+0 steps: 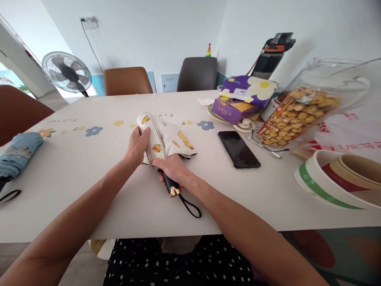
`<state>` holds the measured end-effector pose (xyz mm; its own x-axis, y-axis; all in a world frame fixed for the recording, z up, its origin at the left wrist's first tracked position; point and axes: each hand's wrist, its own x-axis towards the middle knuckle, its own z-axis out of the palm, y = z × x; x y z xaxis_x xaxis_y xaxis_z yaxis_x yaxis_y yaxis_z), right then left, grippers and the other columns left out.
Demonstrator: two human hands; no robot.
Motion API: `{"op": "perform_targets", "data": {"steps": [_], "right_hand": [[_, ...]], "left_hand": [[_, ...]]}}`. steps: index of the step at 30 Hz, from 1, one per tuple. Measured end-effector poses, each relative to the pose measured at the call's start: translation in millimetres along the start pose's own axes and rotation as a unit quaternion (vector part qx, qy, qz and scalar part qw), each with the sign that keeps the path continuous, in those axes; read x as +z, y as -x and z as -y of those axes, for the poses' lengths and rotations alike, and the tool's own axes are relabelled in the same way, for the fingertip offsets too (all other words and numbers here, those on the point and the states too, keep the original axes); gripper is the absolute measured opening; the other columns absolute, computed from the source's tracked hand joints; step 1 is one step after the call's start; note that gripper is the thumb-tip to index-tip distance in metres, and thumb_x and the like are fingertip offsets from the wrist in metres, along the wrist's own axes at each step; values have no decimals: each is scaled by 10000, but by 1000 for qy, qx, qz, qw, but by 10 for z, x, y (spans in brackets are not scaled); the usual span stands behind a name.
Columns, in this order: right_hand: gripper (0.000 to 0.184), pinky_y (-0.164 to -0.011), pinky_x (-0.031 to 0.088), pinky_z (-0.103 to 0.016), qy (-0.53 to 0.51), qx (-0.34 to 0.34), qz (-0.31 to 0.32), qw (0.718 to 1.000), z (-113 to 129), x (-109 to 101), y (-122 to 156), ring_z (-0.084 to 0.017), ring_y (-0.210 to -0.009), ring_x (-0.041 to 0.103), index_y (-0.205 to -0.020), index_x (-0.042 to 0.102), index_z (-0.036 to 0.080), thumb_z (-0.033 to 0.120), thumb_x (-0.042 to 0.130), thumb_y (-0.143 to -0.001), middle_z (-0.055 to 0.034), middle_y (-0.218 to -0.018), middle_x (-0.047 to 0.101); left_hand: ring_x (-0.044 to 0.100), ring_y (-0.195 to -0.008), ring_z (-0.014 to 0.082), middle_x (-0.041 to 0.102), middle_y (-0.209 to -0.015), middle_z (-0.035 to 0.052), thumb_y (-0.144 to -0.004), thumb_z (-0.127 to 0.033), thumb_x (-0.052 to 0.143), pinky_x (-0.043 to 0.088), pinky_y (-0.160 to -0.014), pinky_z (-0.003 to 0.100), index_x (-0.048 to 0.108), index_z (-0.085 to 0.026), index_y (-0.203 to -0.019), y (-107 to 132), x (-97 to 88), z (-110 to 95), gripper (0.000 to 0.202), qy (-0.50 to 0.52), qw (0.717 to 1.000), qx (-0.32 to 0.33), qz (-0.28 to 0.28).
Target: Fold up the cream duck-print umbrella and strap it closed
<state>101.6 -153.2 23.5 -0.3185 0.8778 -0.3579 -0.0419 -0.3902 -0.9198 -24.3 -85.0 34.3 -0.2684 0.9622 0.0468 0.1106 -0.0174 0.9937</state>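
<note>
A white folding umbrella (157, 137) with yellow cartoon prints lies at a slant over the table in front of me, its canopy gathered but one flap sticking out to the right. My left hand (138, 145) is closed around the canopy's left side, thumb on top. Lower down, my right hand (174, 169) grips the canopy's lower end, next to the black handle (170, 183). A gold-coloured tip and a black wrist loop (192, 207) hang off the handle toward me. Some of my right fingers are hidden beneath the umbrella.
On the left lies a blue folded umbrella (22, 153). To the right are a black phone (239, 149), glasses (264, 143), a purple box (235, 110), a large snack jar (300, 111), a dark bottle (268, 59) and paper bowls (321, 186). Chairs (127, 80) and a fan (67, 71) stand beyond.
</note>
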Motion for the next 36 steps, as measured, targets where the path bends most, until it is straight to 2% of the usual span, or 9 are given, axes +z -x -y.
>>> {"op": "perform_targets", "data": {"steps": [3, 6, 8, 11, 15, 19, 26, 30, 36], "right_hand": [[202, -305, 410, -224, -16, -6, 9, 1000, 3, 16, 7, -118, -380, 482, -688, 478, 172, 302, 631, -675, 27, -488, 458], [211, -310, 409, -220, -38, -17, 25, 999, 32, 22, 27, -111, -374, 473, -691, 473, 171, 303, 639, -684, 36, -481, 451], [219, -315, 406, -215, -55, -27, 37, 997, 57, 17, 46, -103, -367, 463, -677, 469, 169, 303, 642, -690, 39, -472, 450], [222, -327, 408, -213, -80, -43, 57, 994, 95, -3, 76, -96, -360, 452, -669, 473, 166, 313, 634, -707, 39, -463, 460], [234, -347, 410, -209, -88, -51, 84, 991, 125, -26, 105, -95, -358, 447, -643, 464, 169, 328, 608, -736, 35, -432, 460], [234, -345, 410, -207, -91, -60, 98, 989, 121, -16, 101, -86, -351, 430, -649, 471, 169, 332, 614, -738, 40, -439, 458], [268, -317, 405, -203, -113, -26, 94, 989, 107, -13, 61, -82, -370, 455, -694, 515, 159, 376, 673, -695, 27, -524, 500], [277, -325, 405, -203, -96, 2, 115, 989, 115, -30, 63, -84, -360, 448, -650, 483, 168, 360, 681, -683, 37, -476, 472], [257, -307, 381, -195, -83, 0, 118, 990, 71, -26, 29, -77, -336, 412, -656, 478, 173, 338, 674, -673, 52, -452, 454]], "left_hand": [[590, -730, 188, 591, -757, 53, -727, -394, 595, 501, -641, 304, 555, -151, -856, 18, 14, -34, 278, 79, 995, -52, 38], [623, -784, 230, 620, -762, 79, -727, -395, 609, 527, -701, 347, 569, -135, -889, 63, 32, -95, 309, 138, 985, -90, 49], [630, -834, 247, 640, -810, 90, -732, -421, 606, 534, -749, 368, 573, -138, -938, 104, 45, -132, 351, 172, 978, -101, 66], [624, -911, 270, 653, -879, 99, -747, -507, 563, 525, -818, 401, 569, -154, -1009, 171, 63, -160, 439, 203, 965, -106, 129], [599, -992, 299, 655, -913, 114, -771, -605, 457, 493, -889, 437, 573, -161, -1039, 224, 72, -134, 531, 187, 958, -93, 197], [591, -1003, 313, 656, -917, 116, -778, -614, 428, 485, -900, 458, 571, -163, -1059, 212, 64, -68, 550, 152, 967, -72, 193], [603, -963, 319, 660, -869, 111, -771, -599, 447, 499, -872, 476, 584, -157, -1041, 196, 52, -37, 535, 142, 973, -58, 174], [600, -963, 316, 658, -846, 101, -774, -598, 435, 491, -882, 474, 595, -159, -1027, 169, 36, -56, 531, 114, 981, -38, 155], [595, -969, 315, 653, -873, 107, -770, -615, 414, 484, -888, 477, 578, -168, -1084, 66, -31, -52, 570, 103, 984, -33, 142]]}}
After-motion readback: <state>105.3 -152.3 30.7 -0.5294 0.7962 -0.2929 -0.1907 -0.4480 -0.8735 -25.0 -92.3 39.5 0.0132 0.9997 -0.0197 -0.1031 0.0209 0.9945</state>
